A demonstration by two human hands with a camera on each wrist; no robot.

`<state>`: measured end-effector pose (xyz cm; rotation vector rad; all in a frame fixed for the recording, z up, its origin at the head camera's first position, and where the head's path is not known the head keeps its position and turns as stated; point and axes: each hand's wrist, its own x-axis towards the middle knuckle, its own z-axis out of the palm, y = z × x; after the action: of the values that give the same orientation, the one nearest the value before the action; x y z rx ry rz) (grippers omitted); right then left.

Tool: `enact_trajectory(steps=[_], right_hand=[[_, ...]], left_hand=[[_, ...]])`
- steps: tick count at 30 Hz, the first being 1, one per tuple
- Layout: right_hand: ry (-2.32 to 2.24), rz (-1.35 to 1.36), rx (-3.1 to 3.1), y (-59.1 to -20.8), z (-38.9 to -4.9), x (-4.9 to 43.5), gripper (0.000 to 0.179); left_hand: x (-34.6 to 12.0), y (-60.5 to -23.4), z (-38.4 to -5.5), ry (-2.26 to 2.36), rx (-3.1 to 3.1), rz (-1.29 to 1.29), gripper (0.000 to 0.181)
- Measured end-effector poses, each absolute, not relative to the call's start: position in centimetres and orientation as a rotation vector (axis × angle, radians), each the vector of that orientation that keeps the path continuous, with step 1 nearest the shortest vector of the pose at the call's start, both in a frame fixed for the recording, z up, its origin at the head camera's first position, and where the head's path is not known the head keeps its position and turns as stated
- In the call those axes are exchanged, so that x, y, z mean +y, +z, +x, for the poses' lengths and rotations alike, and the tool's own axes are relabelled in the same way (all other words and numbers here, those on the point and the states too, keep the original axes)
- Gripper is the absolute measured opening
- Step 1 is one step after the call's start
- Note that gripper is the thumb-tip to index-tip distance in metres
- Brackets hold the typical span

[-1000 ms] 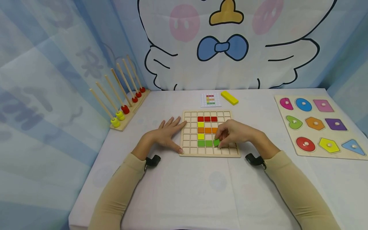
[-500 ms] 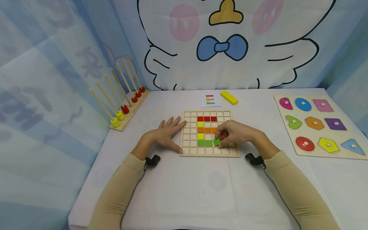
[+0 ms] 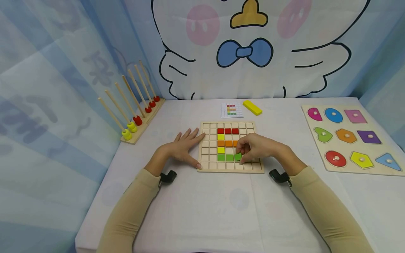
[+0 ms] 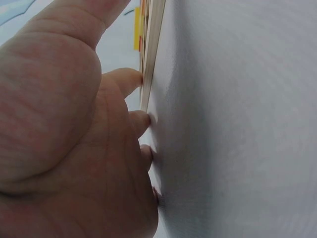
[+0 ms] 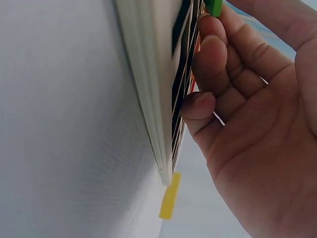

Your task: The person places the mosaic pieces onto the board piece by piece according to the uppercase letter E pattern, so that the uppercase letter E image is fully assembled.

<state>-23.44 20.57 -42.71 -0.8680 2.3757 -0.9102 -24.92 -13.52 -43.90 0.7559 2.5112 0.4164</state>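
Observation:
A wooden grid board (image 3: 209, 165) lies flat on the table, with red, yellow, orange and green square tiles in its middle columns. My right hand (image 3: 261, 146) pinches a green tile (image 3: 238, 157) between thumb and fingers, at the right end of the bottom green row. In the right wrist view, that green tile (image 5: 214, 6) shows at the top edge, with the other fingers curled beside the board. My left hand (image 3: 183, 147) lies spread at the board's left side, thumb at the lower left corner and index fingertip on the left edge. The left wrist view shows its fingertips along the board's rim (image 4: 154, 44).
Behind the board lie a small pattern card (image 3: 232, 110) and a yellow block (image 3: 252, 107). A peg stand (image 3: 142, 126) with red and yellow beads stands at the left. To the right is a shape puzzle board (image 3: 343, 147) with knobbed pieces.
The green tile in my right hand has shifted slightly left and turned from askew to nearly in line with the green row. My left hand has stayed put.

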Motion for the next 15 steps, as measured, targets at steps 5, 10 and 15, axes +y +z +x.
enact_trajectory(steps=[5,10,15], right_hand=[[-0.902,-0.848,2.379,-42.55,-23.21,20.39,0.026],[-0.886,-0.822,2.38,-42.47,-23.1,20.41,0.03],[-0.885,-0.811,2.383,-42.52,-23.26,20.66,0.028]], left_hand=[[-13.47,-43.9,-24.89,0.421,2.509,0.756,0.131],[-13.43,-43.89,-24.87,0.409,2.508,0.765,0.131],[-13.39,-43.87,-24.8,0.406,2.507,0.756,0.131]])
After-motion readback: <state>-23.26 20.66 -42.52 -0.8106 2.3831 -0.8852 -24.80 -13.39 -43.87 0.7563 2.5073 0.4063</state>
